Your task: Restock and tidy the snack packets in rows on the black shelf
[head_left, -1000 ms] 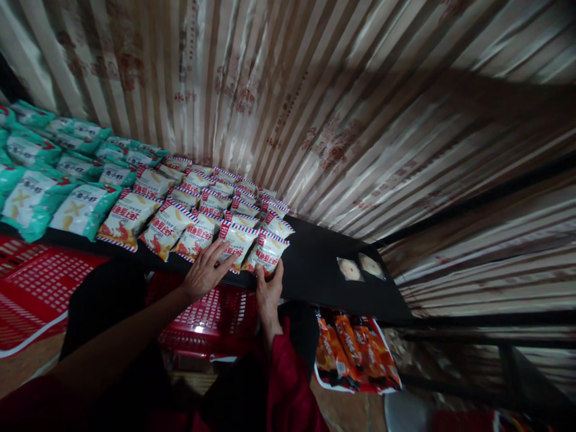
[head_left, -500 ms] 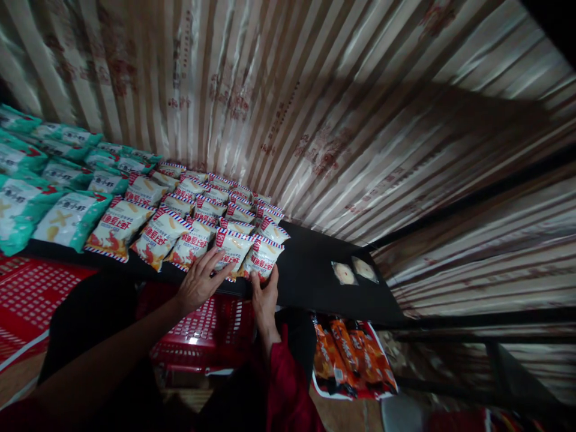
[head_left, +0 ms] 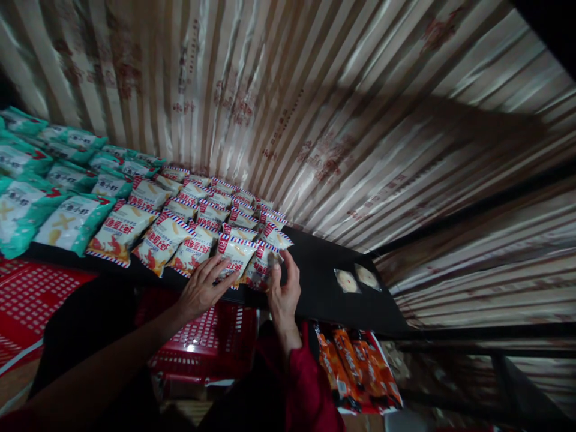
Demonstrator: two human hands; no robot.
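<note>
left hand (head_left: 204,288) resting loosely on white, red-printed plastic snack bag (head_left: 237,251) (“上虾”), front row, black shelf (head_left: 315,285) | right hand (head_left: 284,288) curled at end bag (head_left: 260,265), grip unclear | teal-and-white plastic bags (head_left: 72,223) (“小虾”) leftward | white-rimmed container (head_left: 385,360) below: orange packets (head_left: 348,353)

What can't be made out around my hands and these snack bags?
Head view:
Part of the white bag at your left hand: covered by its fingers.
Right side of the end bag: partly hidden by your right hand.
Front teal bag at far left: cut off by the picture's edge.
Small print on orange packets: blurred.
</note>
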